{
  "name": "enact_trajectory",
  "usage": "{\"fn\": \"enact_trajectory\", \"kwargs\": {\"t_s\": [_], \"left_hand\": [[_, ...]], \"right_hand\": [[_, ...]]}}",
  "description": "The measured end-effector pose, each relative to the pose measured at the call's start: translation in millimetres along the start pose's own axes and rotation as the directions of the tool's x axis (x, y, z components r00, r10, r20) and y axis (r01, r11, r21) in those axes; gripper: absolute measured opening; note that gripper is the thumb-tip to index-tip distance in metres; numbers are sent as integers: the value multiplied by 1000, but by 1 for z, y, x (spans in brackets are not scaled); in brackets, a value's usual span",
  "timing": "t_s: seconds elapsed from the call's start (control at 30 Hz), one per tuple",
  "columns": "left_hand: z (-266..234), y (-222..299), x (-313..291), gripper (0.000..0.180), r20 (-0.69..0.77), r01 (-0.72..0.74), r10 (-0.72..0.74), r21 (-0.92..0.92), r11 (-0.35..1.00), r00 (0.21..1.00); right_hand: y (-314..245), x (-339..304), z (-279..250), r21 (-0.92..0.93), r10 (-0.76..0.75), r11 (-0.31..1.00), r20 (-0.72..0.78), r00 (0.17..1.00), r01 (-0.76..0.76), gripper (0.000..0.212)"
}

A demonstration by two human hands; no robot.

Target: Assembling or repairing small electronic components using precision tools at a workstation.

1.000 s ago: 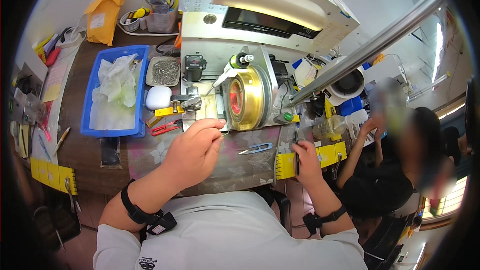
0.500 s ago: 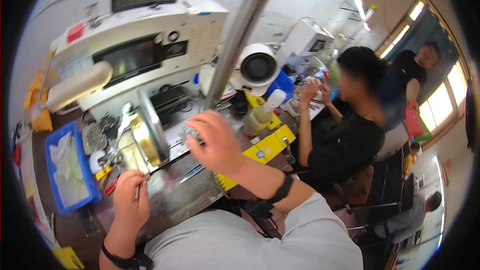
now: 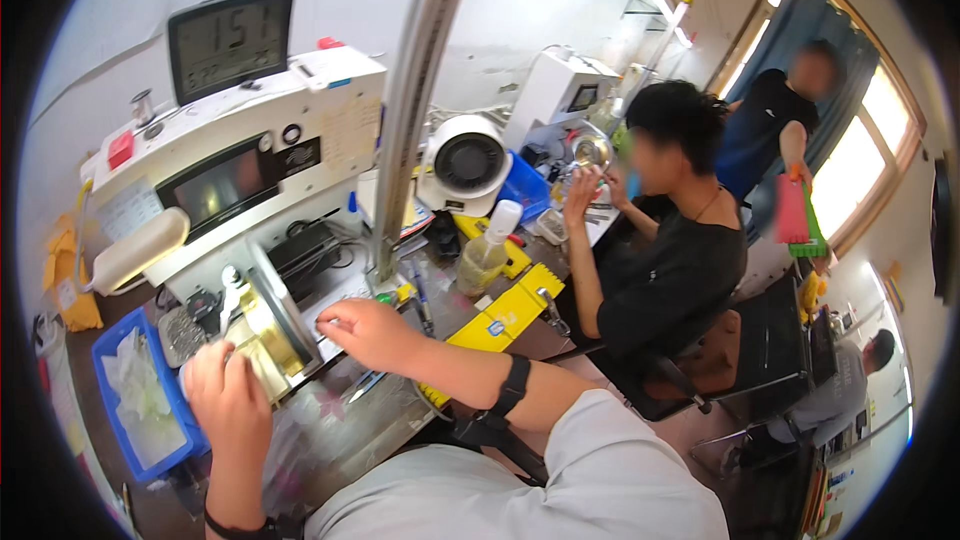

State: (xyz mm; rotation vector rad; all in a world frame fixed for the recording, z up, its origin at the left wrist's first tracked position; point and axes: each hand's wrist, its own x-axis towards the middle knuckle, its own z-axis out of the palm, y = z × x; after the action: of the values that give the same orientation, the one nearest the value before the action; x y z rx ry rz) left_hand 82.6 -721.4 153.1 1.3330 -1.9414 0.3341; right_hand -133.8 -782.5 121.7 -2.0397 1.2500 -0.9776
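Observation:
My left hand point(image 3: 228, 395) has its fingers bent and pressed together at the near left side of a machine's brass-coloured drum point(image 3: 272, 328). Whatever it may hold is hidden behind the fingers. On the drum's other side, next to the round metal rim point(image 3: 285, 300), my right hand point(image 3: 368, 334) is closed in a pinch. Anything between its fingertips is too small to name. Above the drum stands the white machine housing point(image 3: 345, 130) with a dark screen point(image 3: 222, 190). A white lamp head point(image 3: 140, 248) juts out in front of it.
A blue tray point(image 3: 186, 430) with crumpled clear bags lies at left, beside a dish of small metal pieces point(image 3: 182, 336). Tweezers point(image 3: 365, 386) rest on the bench. Rightward are a clear bottle point(image 3: 482, 265), a yellow bar point(image 3: 500, 325), a metal post point(image 3: 415, 100) and a seated co-worker point(image 3: 670, 270).
My right hand has come down and left to the drum, its fingers going from spread to pinched. The left hand has moved left against the drum. The view has shifted.

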Motion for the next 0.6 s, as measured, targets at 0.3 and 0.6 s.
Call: {"fn": "enact_trajectory", "kwargs": {"t_s": [0.3,0.6], "left_hand": [[10,-8,10,28,4,-132,132,54,990,991],[-8,-9,-22,23,49,72,-56,-464,883,997]], "right_hand": [[1,-16,-14,54,296,955,-60,953,-293,23],[-40,-39,-26,-338,-318,832,361,877,441,6]]}}
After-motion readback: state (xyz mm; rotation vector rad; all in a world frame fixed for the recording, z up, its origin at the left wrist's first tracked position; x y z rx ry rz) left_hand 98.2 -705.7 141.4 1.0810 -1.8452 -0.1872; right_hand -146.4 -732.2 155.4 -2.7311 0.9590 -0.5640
